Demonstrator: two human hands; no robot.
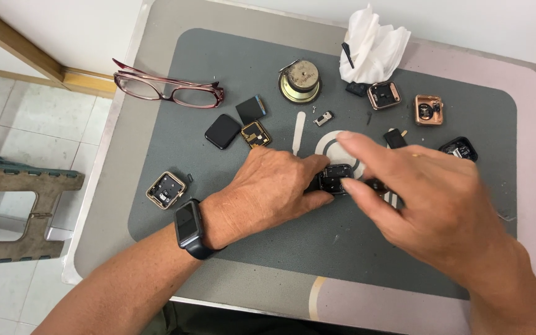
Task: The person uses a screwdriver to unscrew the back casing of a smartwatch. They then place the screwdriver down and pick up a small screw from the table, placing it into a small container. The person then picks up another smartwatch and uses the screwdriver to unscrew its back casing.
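Note:
My left hand rests on the grey work mat and pinches a small black smartwatch case between thumb and fingers. My right hand hovers just right of the case, blurred, with its fingers spread and its thumb tip touching the case's right edge. A black smartwatch is strapped on my left wrist. A round white disc lies just behind the case, partly hidden by my right fingers.
Red-framed glasses lie at the back left. Around the mat sit a black screen, a gold watch case, a round brass part, crumpled tissue, copper-coloured cases, a white pry stick. A stool stands left.

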